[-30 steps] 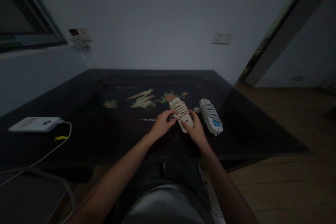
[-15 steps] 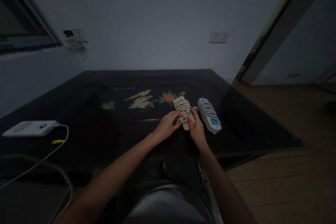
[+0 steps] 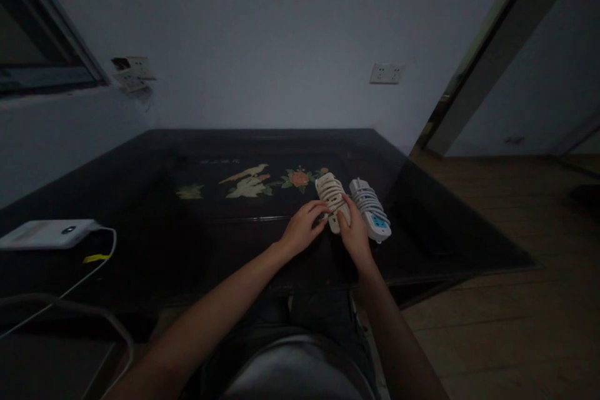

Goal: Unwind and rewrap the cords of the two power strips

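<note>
A cream power strip (image 3: 329, 188) with its cord wound round it lies on the dark table, tilted slightly in view. My right hand (image 3: 355, 235) grips its near right side, thumb on top of the socket face. At its left edge my left hand (image 3: 304, 227) has thumb and fingers closed around what looks like the cord's plug (image 3: 324, 217), mostly hidden by the fingertips. Just to the right lies a second power strip (image 3: 368, 203), white with a blue socket panel and a grey-white cord wound round it.
The black table (image 3: 225, 256) bears a bird-and-flower picture (image 3: 248, 184). On the left lie a white power bank (image 3: 47, 234) with a white cable (image 3: 89, 272) and a yellow strip (image 3: 96, 258). Wall sockets (image 3: 387, 73) are set in the wall behind.
The cream power strip has shifted right, closer to the white one, with both hands moving along with it. The camera view has also turned a little.
</note>
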Demonstrator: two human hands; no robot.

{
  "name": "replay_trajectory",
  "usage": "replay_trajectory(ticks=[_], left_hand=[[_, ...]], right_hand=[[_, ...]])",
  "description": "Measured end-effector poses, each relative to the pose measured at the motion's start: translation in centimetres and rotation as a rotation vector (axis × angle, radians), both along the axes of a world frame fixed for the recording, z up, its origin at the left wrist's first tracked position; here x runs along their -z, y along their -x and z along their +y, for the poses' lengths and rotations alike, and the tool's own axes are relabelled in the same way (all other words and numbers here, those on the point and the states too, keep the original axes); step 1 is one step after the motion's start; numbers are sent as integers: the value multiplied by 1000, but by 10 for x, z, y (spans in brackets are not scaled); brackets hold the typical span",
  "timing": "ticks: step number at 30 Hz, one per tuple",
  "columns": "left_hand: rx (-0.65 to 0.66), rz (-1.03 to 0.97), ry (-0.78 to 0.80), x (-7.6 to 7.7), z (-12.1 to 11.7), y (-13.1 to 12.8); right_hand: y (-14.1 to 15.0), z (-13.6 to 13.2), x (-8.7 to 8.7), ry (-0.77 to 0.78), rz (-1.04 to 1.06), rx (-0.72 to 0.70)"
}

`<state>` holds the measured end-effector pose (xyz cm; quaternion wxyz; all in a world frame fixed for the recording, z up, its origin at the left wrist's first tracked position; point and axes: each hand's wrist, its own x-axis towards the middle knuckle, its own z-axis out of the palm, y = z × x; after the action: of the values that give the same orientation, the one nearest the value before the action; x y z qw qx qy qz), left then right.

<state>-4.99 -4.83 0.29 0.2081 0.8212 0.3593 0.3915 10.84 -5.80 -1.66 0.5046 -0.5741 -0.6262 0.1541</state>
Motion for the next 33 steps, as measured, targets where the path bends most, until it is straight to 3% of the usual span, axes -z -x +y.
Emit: replay_trajectory(ticks=[4,12,16,20,27,33], left_hand=[[5,7,-58,2,-1,0],[41,-4,-88,-2,4,0],[64,-33,-87,-4,2,-1],[42,-56,-97,-4,-1,-2],[17,-82,-161,4,5,-3],[3,-57,-151,1,3,-6]], right_hand=[[-4,2,3,-62,31,-24],[-2,1,4,-104,-9,59],[-2,-1,1,-70,-12,62],[-2,-2,2,-24,6,69],[-3,-1,3,-78,0,63],[-2,0,6,-112,-2,45]])
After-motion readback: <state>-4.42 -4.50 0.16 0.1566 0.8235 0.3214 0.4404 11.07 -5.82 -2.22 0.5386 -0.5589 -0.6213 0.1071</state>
